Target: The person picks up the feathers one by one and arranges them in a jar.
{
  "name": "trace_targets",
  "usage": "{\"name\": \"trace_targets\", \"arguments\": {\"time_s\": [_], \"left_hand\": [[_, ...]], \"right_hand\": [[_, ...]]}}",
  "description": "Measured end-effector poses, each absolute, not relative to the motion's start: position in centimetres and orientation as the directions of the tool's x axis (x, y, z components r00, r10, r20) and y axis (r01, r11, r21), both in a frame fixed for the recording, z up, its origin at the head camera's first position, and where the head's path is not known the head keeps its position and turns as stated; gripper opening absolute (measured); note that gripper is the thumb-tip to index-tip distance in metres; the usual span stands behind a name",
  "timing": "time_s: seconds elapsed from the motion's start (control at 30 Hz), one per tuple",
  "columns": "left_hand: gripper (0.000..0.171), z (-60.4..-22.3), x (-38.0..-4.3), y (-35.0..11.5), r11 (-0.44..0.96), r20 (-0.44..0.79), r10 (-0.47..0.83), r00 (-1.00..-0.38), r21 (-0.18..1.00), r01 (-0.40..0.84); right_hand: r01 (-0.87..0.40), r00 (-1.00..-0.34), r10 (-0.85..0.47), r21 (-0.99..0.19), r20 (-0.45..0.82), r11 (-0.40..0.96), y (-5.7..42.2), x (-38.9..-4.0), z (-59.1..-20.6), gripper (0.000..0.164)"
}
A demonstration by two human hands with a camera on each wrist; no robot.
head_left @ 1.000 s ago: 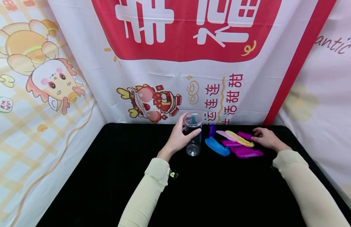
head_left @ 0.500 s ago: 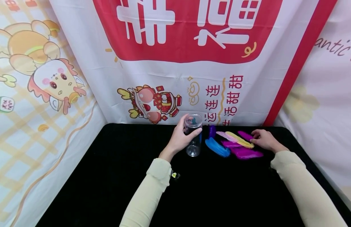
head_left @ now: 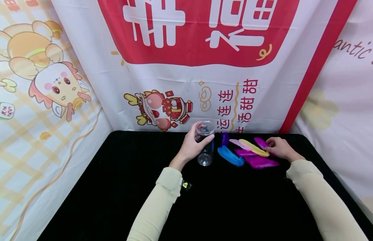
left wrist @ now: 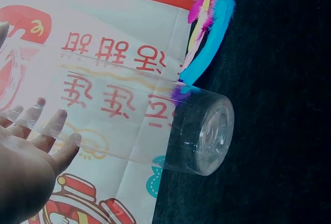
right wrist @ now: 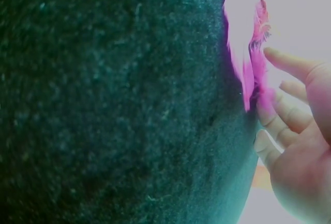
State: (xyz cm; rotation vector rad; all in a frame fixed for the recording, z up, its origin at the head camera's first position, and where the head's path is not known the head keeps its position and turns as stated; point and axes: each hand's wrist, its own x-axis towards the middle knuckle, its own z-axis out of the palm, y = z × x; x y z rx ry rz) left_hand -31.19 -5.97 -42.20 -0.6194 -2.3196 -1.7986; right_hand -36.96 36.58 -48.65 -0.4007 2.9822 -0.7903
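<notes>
A tall clear plastic jar (head_left: 205, 157) stands upright on the black table, its open mouth facing up. Around its upper part my left hand (head_left: 190, 144) is wrapped, thumb on the near side; the left wrist view shows the see-through wall and round base (left wrist: 216, 136). To the jar's right lies a loose pile of feathers: a blue feather (head_left: 230, 156), a yellow feather (head_left: 255, 148), a pale pink feather (head_left: 239, 144) and several magenta ones. At the pile's right end, my right hand (head_left: 281, 147) pinches the end of a magenta feather (head_left: 260, 142) with thumb and fingers.
A purple feather (head_left: 225, 139) lies by the back edge, between jar and pile. The black table (head_left: 234, 201) ends at a white and red printed cloth (head_left: 192, 77). Printed cloths also hang at left and right.
My right hand has come slightly left and closed on the magenta feather, which has shifted and turned a little. My left hand and the jar have stayed about still.
</notes>
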Motion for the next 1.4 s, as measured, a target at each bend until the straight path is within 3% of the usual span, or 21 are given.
{"name": "trace_targets", "arguments": {"time_s": [0.2,0.53,1.4], "left_hand": [[0.069,-42.26,-31.22,-5.85,0.186,0.366,0.220,-0.904,0.894,0.407],[0.068,-42.26,-31.70,-5.69,0.140,0.374,0.226,-0.899,0.901,0.410],[0.056,-42.46,-31.69,-5.82,0.099,0.417,0.233,-0.879,0.888,0.448]], "right_hand": [[-0.230,-0.968,-0.249,-0.497,0.028,0.837,36.32,-37.20,-48.94,0.042],[-0.224,-0.971,-0.233,-0.522,0.049,0.823,36.03,-37.20,-48.74,0.030],[-0.255,-0.964,-0.255,-0.507,0.071,0.824,35.90,-37.55,-48.92,0.031]]}}
